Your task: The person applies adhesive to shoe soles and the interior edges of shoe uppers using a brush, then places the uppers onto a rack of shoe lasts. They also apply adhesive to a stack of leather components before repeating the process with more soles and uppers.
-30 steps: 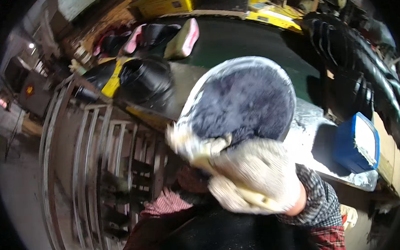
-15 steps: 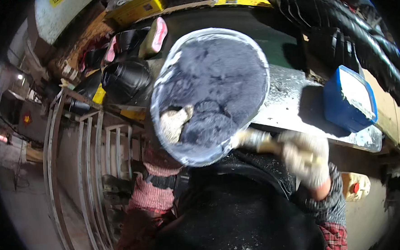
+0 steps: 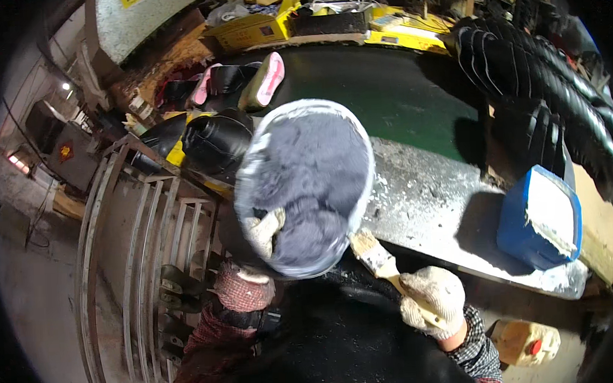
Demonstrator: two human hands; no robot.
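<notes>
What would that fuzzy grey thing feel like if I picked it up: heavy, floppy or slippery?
The fuzzy grey thing is probably fairly light, since only the left hand seems to hold it. It may not be very floppy: its rim stands open in an oval. The rim might be sticky or slippery, with white smears on it.

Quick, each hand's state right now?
Left hand: holding the white-rimmed grey fleecy piece, partly hidden by it.
Right hand: closed around a brush.
</notes>
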